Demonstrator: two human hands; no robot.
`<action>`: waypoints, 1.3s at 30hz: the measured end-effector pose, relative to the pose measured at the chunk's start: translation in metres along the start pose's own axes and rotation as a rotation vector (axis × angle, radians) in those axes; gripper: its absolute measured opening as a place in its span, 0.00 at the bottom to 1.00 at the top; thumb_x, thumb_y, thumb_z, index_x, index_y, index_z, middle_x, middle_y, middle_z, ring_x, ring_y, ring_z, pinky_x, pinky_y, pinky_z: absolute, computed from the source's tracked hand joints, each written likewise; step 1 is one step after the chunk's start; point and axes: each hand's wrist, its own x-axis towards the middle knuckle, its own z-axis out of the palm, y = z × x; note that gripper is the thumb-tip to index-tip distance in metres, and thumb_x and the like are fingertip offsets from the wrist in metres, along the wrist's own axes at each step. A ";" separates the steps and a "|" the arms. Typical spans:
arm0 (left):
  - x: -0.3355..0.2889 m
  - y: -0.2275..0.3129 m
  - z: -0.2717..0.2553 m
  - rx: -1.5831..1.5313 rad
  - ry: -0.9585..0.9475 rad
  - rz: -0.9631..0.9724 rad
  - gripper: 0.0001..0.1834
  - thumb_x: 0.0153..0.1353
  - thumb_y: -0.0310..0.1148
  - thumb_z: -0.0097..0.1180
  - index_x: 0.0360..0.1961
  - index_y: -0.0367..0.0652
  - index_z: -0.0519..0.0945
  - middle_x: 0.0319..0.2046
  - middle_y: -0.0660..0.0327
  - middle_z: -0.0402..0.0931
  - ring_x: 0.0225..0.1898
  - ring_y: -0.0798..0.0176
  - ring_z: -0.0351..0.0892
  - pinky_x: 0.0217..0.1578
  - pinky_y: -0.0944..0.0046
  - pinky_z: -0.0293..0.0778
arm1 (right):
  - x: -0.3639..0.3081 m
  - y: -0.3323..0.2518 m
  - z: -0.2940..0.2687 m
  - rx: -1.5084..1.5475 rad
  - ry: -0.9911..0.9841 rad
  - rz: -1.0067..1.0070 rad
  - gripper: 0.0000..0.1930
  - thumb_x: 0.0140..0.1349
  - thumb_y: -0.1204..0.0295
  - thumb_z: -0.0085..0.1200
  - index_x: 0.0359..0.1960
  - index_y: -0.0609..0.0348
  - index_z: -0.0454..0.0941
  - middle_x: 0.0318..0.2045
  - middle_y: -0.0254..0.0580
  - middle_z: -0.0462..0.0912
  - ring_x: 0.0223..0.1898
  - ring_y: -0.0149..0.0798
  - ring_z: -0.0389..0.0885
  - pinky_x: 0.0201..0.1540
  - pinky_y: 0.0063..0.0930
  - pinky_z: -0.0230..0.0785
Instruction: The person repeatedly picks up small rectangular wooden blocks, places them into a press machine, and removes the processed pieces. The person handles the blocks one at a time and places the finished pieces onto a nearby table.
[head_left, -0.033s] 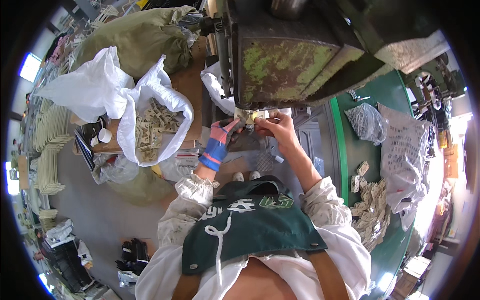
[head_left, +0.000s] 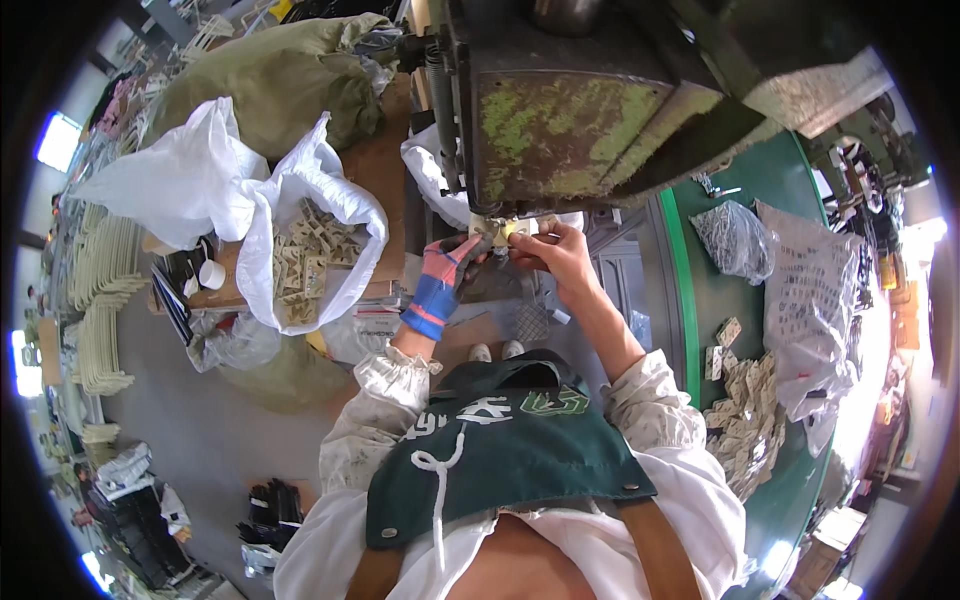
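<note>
Under the head of a green and black, paint-worn machine [head_left: 570, 130], a small cream-coloured part [head_left: 508, 232] with a yellowish patch sits between my two hands. My left hand [head_left: 450, 270], in a pink, blue and dark grey glove, has its fingers closed on the part's left side. Bare and pinched, my right hand [head_left: 558, 255] grips it from the right with thumb and forefinger. The fingertips and the machine's lower end partly hide the part, so its exact shape cannot be made out.
On the left, an open white sack [head_left: 375, 235] holds many similar cream pieces [head_left: 300, 260]. A large olive sack [head_left: 270, 80] lies behind it. Loose pieces [head_left: 745, 410] are heaped on the green table [head_left: 685, 260] at right, beside a clear plastic bag [head_left: 733, 242] and a printed grey sack [head_left: 810, 310].
</note>
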 end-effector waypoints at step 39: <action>0.009 -0.001 0.008 -0.028 -0.076 0.135 0.12 0.55 0.37 0.62 0.22 0.40 0.78 0.18 0.67 0.74 0.17 0.74 0.72 0.16 0.75 0.62 | -0.010 -0.017 -0.012 -0.037 -0.075 -0.311 0.10 0.58 0.75 0.56 0.37 0.66 0.69 0.28 0.43 0.82 0.28 0.31 0.81 0.30 0.24 0.78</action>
